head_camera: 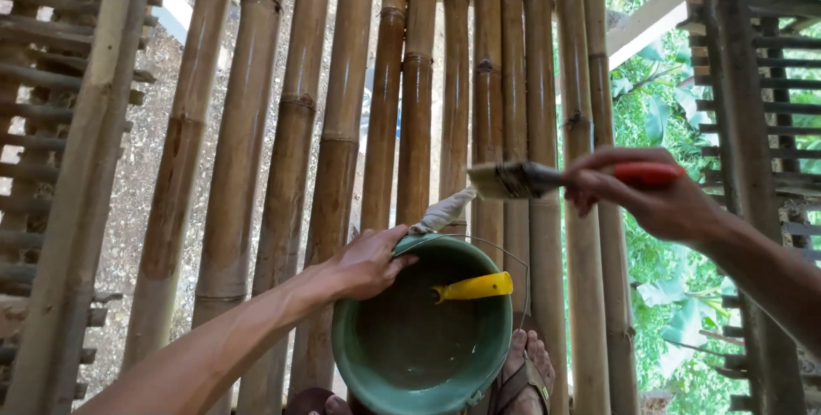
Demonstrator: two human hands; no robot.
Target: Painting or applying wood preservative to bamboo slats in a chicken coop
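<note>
1. The right hand (650, 197) is clenched around the red handle of a brush (522, 180), fingers wrapped over the top.
2. The left hand (368, 261) grips the near rim of a green bucket (342, 355), with the thumb over the edge and the fingers outside.
3. The brush is held up in front of a row of upright bamboo poles (295, 124), right of the middle and above the bucket.
4. Its long axis runs nearly level, crossing the poles at a right angle. The bristles point left and the handle points right.
5. The bristles lie over one of the middle poles. Whether they press on it or sit just off it cannot be told.
6. Judging by this, the step in hand is brushing the poles, with the brush loaded from the bucket.
7. A stroke here calls for turning the flat of the bristles onto the round pole and following its length. The bucket would need to stay level and close under the brush.
8. Inside the bucket a yellow-handled tool (475, 287) leans on the far wall, and the bottom looks dark and wet.
9. A pale rag (443, 212) hangs at the far rim, and a thin wire bail (496, 248) arcs over it.
10. A sandalled foot (526, 372) shows below the bucket, and green leaves (658, 107) show beyond the poles on the right.
</note>
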